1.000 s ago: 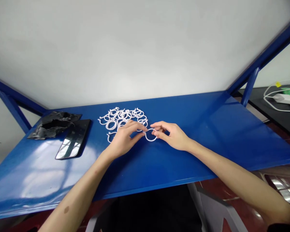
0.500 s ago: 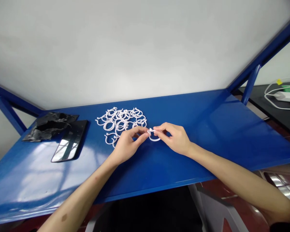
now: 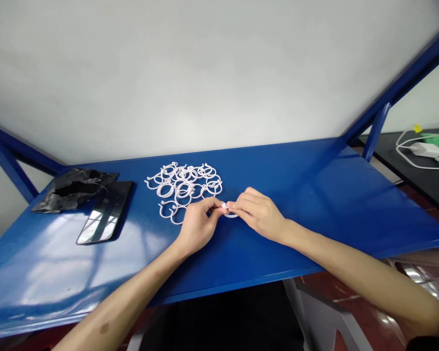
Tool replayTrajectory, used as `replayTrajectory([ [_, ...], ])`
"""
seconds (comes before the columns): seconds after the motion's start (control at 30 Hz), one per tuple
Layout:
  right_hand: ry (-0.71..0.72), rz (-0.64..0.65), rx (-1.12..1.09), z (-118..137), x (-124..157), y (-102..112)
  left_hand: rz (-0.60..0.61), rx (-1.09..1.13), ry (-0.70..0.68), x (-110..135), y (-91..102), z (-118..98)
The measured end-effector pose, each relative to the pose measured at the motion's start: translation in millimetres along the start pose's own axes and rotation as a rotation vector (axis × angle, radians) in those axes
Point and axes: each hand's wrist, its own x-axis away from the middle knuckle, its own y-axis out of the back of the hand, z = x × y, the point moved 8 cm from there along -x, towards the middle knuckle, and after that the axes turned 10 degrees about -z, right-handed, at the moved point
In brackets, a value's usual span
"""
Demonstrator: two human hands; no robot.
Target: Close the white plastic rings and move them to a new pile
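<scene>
Between my two hands is a white plastic ring [image 3: 231, 215], mostly hidden by the fingers, with only its lower curve and a small white bit at the fingertips showing. My left hand [image 3: 200, 222] pinches its left end between thumb and forefinger. From the other side my right hand [image 3: 259, 214] is closed on the ring, its fingertips almost meeting the left ones. Just behind and left of my left hand lies a loose pile of similar white rings [image 3: 183, 187], several of them with a gap and small knobbed ends.
On the left of the blue table [image 3: 300, 170] lie a dark phone [image 3: 104, 214] and a crumpled black plastic bag [image 3: 71, 190]. A pale wall rises behind. Beyond the right frame bar, a white charger and cable [image 3: 426, 150] rest on a black surface.
My hands have drawn closer together, and the ring's ends, apart and visible before, are now mostly covered by my fingers. The pile stays as it was.
</scene>
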Motion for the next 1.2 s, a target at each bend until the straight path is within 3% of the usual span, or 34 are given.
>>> replayTrajectory([
  [0.27, -0.033, 0.060, -0.009, -14, -8, 3, 0.009, -0.145, -0.208, -3, -4.1, -15],
  [0.43, -0.287, 0.086, 0.351, -71, -8, 23, -0.091, -0.564, -0.443, -11, 1.9, -14],
  [0.57, -0.456, 0.140, 0.621, -110, -1, 50, -0.118, -0.754, -0.451, -20, 10.4, 1],
  [0.67, -0.473, 0.086, 0.723, -114, -2, 64, -0.137, -0.751, -0.474, -22, 14.2, 3],
  [0.8, -0.409, 0.027, 0.586, -96, -8, 54, -0.181, -0.648, -0.527, -18, 15.2, -9],
  [0.97, -0.285, 0.132, 0.168, -59, -10, 13, -0.118, -0.269, -0.541, -7, 8.6, -26],
  [1.07, -0.299, 0.165, -0.016, -44, -9, 1, 0.007, 0.061, -0.368, -6, 1.3, -20],
  [1.2, -0.440, 0.101, -0.181, -44, -7, 3, 0.269, 0.481, 0.035, -3, -18.5, -2],
])
